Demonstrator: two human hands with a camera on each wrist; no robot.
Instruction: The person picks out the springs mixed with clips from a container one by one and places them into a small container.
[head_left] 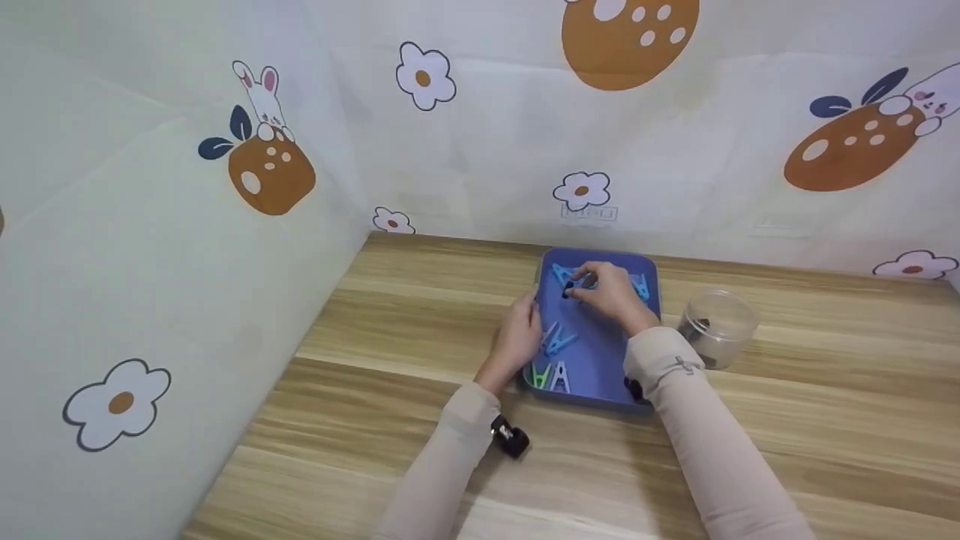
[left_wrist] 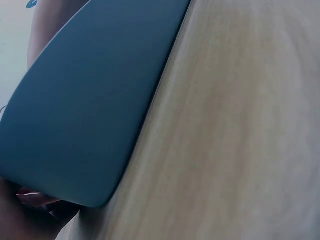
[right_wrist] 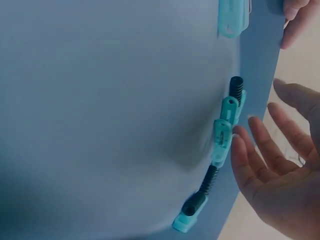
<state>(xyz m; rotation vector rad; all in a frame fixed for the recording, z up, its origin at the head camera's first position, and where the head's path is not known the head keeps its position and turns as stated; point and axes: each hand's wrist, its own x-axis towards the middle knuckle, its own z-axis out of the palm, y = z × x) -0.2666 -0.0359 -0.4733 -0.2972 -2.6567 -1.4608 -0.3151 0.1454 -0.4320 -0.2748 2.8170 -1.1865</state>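
A blue plastic tray (head_left: 600, 375) sits on the wooden table, with my left hand (head_left: 517, 334) holding its left rim. In the left wrist view the fingers (left_wrist: 37, 217) curl at the tray's outer wall. My right hand (head_left: 607, 291) is over the tray's far part, fingertips right by a small black piece (head_left: 568, 290). From the right wrist, its thumb and fingers look slightly bent and spread, nothing visible between them. Below them a black ribbed piece (right_wrist: 236, 87) and teal clothespins (right_wrist: 221, 140) lie along the tray wall, near another black ribbed piece (right_wrist: 209, 180).
Right of the tray stands a clear round container (head_left: 720, 326) with some black pieces inside. Blue clothespins (head_left: 559, 339), a green clothespin (head_left: 540, 375) and a white clothespin (head_left: 560, 377) lie in the tray. A patterned cloth wall (head_left: 480, 150) borders the table.
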